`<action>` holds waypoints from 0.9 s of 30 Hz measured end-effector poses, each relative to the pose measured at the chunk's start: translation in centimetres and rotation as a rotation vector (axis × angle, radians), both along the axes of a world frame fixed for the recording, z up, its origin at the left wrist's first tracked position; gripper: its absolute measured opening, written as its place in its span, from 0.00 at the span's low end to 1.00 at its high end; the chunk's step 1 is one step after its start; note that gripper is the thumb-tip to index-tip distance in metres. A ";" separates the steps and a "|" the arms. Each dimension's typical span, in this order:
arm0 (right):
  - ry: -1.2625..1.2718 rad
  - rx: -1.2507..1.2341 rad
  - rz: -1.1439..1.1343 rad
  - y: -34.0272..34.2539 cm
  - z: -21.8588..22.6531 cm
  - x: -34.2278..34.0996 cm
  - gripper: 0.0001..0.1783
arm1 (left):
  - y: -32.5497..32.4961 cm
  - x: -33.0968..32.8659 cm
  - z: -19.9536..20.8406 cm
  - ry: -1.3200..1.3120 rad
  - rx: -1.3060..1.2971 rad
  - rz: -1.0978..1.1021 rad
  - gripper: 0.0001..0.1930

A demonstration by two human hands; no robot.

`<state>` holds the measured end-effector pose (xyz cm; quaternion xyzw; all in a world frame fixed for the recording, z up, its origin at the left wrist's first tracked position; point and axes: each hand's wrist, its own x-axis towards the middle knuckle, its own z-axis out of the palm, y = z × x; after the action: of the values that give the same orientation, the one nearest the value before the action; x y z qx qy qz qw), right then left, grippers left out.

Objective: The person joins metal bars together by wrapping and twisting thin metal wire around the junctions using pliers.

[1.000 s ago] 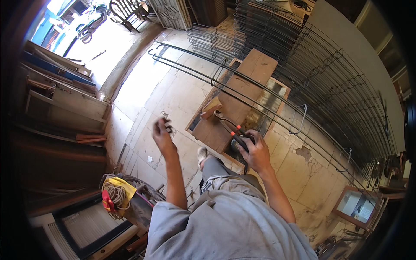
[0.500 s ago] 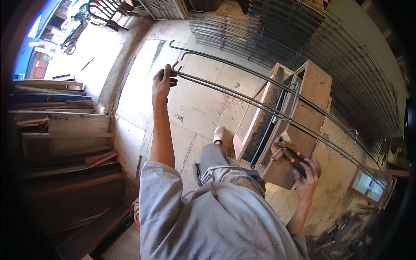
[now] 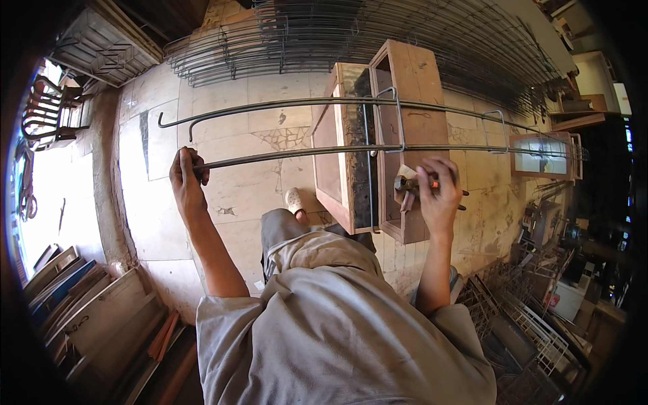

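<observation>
At the left, my left hand (image 3: 190, 177) is closed around the near end of the lower steel rods (image 3: 283, 154). Behind them run the upper rods (image 3: 270, 105), whose ends are bent into hooks. Both sets cross a wooden box stand (image 3: 415, 74), and thin rectangular wire stirrups (image 3: 398, 118) link them. Over the stand's near part, my right hand (image 3: 442, 192) curls its fingers around pliers (image 3: 405, 183) with dark, orange-marked handles. The fingers hide part of the tool. A crumpled, pale scrap (image 3: 407, 200) shows beside the pliers' head.
Stacked wire-like steel frames (image 3: 310, 34) line the far side. Wooden boards (image 3: 101, 307) lean at lower left, near a raised sill (image 3: 111, 175). A glass-topped wooden frame (image 3: 540, 156) stands under the rods' right end. Metal grilles and scrap (image 3: 533, 324) clutter the lower right.
The view has turned, so the rods now run nearly level. My right hand has gone from touching the pliers' handles to grasping them. My left hand stays on the rod ends.
</observation>
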<state>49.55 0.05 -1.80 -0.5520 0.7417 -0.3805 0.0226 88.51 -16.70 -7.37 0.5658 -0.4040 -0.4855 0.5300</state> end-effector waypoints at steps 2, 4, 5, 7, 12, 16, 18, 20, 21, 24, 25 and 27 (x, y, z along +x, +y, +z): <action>0.058 -0.001 0.053 -1.4 0.0 0.4 0.10 | -0.2 0.0 0.0 -0.003 0.017 -0.011 0.18; 0.150 -0.022 0.095 -2.5 0.1 0.6 0.12 | -0.4 0.3 -0.2 0.004 0.030 -0.026 0.19; 0.133 -0.004 0.091 -2.8 0.1 0.6 0.12 | -0.3 0.5 -0.4 0.013 0.035 -0.035 0.20; 0.099 0.030 0.082 -3.0 0.1 0.5 0.12 | -0.3 0.8 -0.4 0.025 0.059 -0.036 0.21; 0.012 -0.007 0.027 -2.1 0.1 0.1 0.12 | 0.1 0.9 0.1 0.064 0.146 0.027 0.23; -0.014 -0.025 -0.041 -0.3 -0.9 -1.3 0.11 | 0.4 1.5 0.2 0.040 0.145 0.046 0.24; -0.024 0.001 -0.046 -0.1 -1.3 -1.2 0.11 | 0.3 2.2 0.1 0.049 0.148 0.013 0.24; -0.015 0.007 0.013 -0.9 -1.3 -0.3 0.12 | 0.4 3.0 -0.1 0.027 0.148 0.009 0.23; -0.010 0.010 0.045 -1.4 -1.2 0.2 0.12 | 0.5 3.0 -0.3 -0.024 0.082 -0.025 0.23; 0.045 -0.047 0.052 -3.2 -0.8 2.0 0.13 | 0.4 2.4 0.4 -0.004 0.050 -0.099 0.22; 0.018 -0.055 0.038 -3.4 -1.1 2.1 0.12 | 0.3 1.9 0.7 0.020 0.046 -0.141 0.21; 0.065 -0.044 0.012 -3.6 -2.0 1.7 0.09 | 0.4 1.8 0.4 0.035 0.054 -0.158 0.20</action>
<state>51.26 -3.55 -3.82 -0.5690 0.7301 -0.3783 -0.0112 90.32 -16.26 -6.93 0.5377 -0.4251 -0.5462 0.4816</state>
